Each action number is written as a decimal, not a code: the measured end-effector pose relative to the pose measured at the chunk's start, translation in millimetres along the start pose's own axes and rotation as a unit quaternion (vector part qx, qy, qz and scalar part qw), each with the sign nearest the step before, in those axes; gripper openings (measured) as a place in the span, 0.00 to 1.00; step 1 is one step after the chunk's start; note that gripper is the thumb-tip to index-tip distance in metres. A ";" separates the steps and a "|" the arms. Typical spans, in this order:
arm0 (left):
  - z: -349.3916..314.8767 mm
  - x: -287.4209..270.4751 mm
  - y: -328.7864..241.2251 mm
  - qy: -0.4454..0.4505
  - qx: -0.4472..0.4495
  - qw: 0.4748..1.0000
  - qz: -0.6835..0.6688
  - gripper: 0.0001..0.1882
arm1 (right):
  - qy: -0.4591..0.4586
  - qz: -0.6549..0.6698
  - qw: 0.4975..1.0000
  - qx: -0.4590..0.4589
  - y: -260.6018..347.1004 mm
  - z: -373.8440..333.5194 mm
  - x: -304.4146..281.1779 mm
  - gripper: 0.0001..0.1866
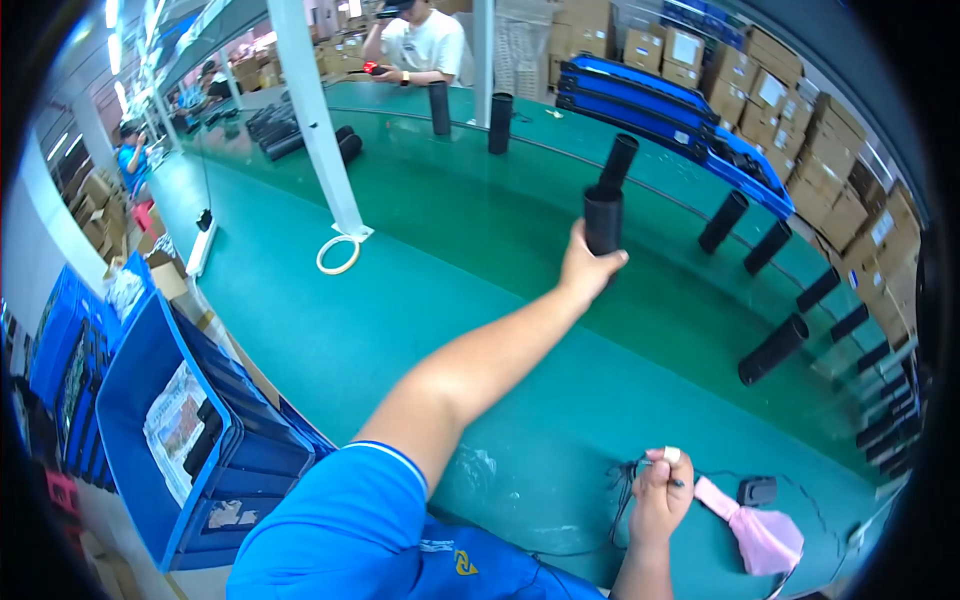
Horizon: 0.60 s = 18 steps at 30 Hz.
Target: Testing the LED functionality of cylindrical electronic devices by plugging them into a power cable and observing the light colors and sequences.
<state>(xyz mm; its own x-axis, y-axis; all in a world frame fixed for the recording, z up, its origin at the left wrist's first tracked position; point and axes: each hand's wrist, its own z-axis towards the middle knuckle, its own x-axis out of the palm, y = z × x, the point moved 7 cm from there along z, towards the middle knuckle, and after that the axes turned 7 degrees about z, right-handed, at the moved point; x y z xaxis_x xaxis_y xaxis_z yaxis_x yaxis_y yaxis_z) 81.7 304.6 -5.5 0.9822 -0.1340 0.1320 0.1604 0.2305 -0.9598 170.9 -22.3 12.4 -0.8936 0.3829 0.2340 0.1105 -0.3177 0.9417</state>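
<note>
My left arm reaches far out over the green table, and my left hand is closed around an upright black cylinder. Just behind it stands another black cylinder, partly covered by the held one. Near the front edge my right hand is closed, with white tape on a finger and the end of a thin dark item poking out of the grip; its kind is too small to tell. Thin black cables run beside that hand. Right of it lie a pink cloth-like piece and a small black box.
Black cylinders line the table's right side. A white post rises beside a cream ring. Blue crates stand at the back, and a blue bin at my left. Across the table a person holds something red.
</note>
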 end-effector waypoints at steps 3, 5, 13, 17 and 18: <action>2.2 6.5 35.2 0.019 0.041 0.996 0.077 0.40 | 0.008 -0.035 0.999 -0.012 -11.2 1.5 -3.2 0.10; -3.9 5.5 32.1 0.047 0.071 0.987 0.134 0.43 | 0.020 -0.052 0.998 -0.023 -17.3 3.4 -6.2 0.08; -29.6 -130.1 -79.1 -0.022 0.290 0.942 0.167 0.35 | -0.042 0.006 0.997 0.068 -32.6 17.3 -8.3 0.07; -40.4 -311.8 -160.2 -0.341 0.382 0.807 0.293 0.27 | -0.032 0.069 0.993 0.093 -36.2 25.4 2.2 0.07; -22.9 -362.6 -159.9 -0.380 0.405 0.802 0.220 0.28 | -0.024 0.083 0.991 0.097 -37.4 27.7 5.5 0.07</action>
<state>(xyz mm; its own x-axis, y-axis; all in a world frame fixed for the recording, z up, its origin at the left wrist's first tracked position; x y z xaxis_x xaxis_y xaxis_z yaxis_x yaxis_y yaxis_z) -302.3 294.3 94.5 0.6885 0.6868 0.2329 -0.5083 0.6861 -0.5205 173.8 15.7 -14.8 -0.8344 0.3824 0.3968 0.3405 -0.2084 0.9169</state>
